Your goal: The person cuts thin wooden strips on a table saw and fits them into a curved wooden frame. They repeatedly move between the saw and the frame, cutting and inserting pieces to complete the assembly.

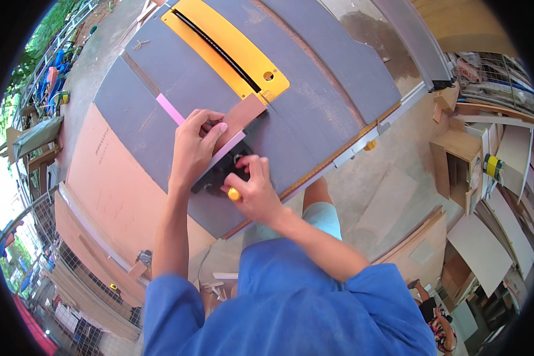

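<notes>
My left hand (199, 142) grips a short brown board (241, 118), its thumb on top and fingers curled at the near end. The board rests against the pale pinkish face of a black mitre gauge (216, 172). Its far end reaches the near end of the yellow throat plate (231, 50), close to the dark slot; I cannot make out a blade there. My right hand (254, 188) is closed on the mitre gauge, beside its yellow-ended handle (234, 194). Both hands are over the grey table saw top (314, 113).
A pinkish bar (170, 110) lies in the left table groove. A rail (362, 145) runs along the near right edge. Left of the saw spreads a plywood sheet (118, 178). At right stand an open wooden box (457, 160) and leaning panels (480, 246). Another person (436, 317) is at lower right.
</notes>
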